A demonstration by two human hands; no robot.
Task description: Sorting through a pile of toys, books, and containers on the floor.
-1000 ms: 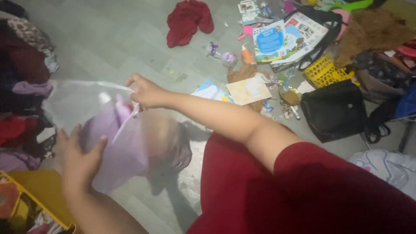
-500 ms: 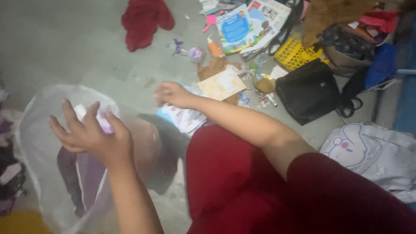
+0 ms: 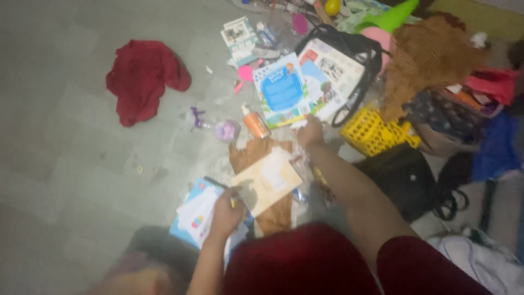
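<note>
My left hand (image 3: 226,210) rests with curled fingers on the right edge of a stack of blue and white booklets (image 3: 194,216) on the floor, close to my red-clad knee. A tan envelope (image 3: 266,180) lies just right of it on crumpled brown paper (image 3: 256,155). My right hand (image 3: 311,134) is stretched forward to the lower edge of a blue children's book (image 3: 282,90), beside a yellow plastic basket (image 3: 376,134). Blur hides its fingers, so its grip is unclear.
A red cloth (image 3: 143,79) lies on the grey tiles at the left. An orange bottle (image 3: 255,123) and a purple toy (image 3: 224,131) sit mid-floor. A black bag (image 3: 406,180), brown furry fabric (image 3: 431,60) and a white backpack (image 3: 480,262) crowd the right.
Both hands have left the clear plastic bag with the purple cloth. The view swung right, the left hand dropped to the booklets, and the right hand reached forward to the blue book.
</note>
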